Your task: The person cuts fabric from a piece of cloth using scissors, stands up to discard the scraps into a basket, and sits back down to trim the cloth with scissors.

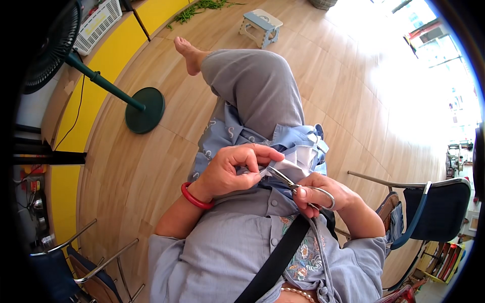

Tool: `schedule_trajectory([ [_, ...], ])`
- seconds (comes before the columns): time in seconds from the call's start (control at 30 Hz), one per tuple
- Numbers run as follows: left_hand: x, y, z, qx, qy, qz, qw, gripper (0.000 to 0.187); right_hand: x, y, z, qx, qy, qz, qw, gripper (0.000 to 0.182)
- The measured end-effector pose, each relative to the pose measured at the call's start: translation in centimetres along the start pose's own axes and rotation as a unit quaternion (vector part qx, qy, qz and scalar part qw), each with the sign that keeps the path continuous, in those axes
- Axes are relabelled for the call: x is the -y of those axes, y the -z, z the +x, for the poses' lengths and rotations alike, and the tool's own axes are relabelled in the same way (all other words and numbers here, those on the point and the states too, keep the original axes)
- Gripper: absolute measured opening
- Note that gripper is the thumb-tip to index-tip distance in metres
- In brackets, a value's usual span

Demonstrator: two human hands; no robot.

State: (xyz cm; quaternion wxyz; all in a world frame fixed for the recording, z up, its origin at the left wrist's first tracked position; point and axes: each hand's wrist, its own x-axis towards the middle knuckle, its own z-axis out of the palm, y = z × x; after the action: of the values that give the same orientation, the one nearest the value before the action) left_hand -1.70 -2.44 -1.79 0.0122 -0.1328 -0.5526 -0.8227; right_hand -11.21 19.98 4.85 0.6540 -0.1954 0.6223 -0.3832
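Observation:
Metal scissors (284,178) are held in my right hand (324,194), with fingers through the handle loops and the blades pointing up and left toward my other hand. My left hand (237,166), with a red bangle (196,197) at the wrist, pinches the edge of a white piece of cloth (298,164) near the blade tips. Beneath both hands, blue fabric with pale letters (217,136) lies across my lap. Whether the blades touch the cloth is too small to tell.
A green fan base (145,110) stands on the wooden floor at the left. Beyond my bare foot is a small folding stool (260,28). Dark chairs stand at the right (439,209) and lower left (86,267). Green vegetables (202,9) lie on the floor at the top.

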Motion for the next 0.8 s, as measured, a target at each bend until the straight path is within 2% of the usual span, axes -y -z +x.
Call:
schedule_trajectory([
  [0.37, 0.6, -0.2, -0.2, 0.01, 0.004, 0.02, 1.0, 0.012, -0.1, -0.8, 0.8, -0.009, 0.017, 0.01, 1.0, 0.052],
  [0.53, 0.6, -0.4, -0.2, 0.014, 0.022, -0.041, 0.999, 0.013, 0.2, -1.1, 0.5, -0.053, 0.051, 0.016, 0.997, 0.042],
  [0.6, 0.6, -0.4, -0.2, 0.013, 0.021, -0.036, 0.999, 0.013, 0.2, -0.8, 0.2, -0.095, 0.159, 0.054, 0.981, 0.038],
  [0.63, 0.6, -0.4, -0.2, 0.012, 0.019, -0.031, 0.999, 0.013, 0.1, -0.5, 0.2, -0.144, 0.227, -0.003, 0.963, 0.029],
  [0.67, 0.5, -0.4, -0.1, 0.012, 0.019, -0.031, 0.999, 0.013, 0.3, -0.3, 0.3, -0.144, 0.226, -0.003, 0.963, 0.029],
  [0.73, 0.4, -0.7, 0.0, -0.002, 0.018, -0.028, 0.999, 0.012, 1.4, 0.0, 0.7, -0.233, 0.35, -0.17, 0.891, 0.026],
  [0.77, 0.4, -0.6, -0.1, -0.001, 0.019, -0.028, 0.999, 0.012, 2.0, 0.1, 1.3, -0.242, 0.382, -0.214, 0.866, 0.021],
  [0.8, 0.3, -0.4, -0.1, 0.011, 0.026, 0.004, 1.0, 0.01, 2.4, 0.3, 1.9, -0.244, 0.383, -0.213, 0.865, 0.021],
])
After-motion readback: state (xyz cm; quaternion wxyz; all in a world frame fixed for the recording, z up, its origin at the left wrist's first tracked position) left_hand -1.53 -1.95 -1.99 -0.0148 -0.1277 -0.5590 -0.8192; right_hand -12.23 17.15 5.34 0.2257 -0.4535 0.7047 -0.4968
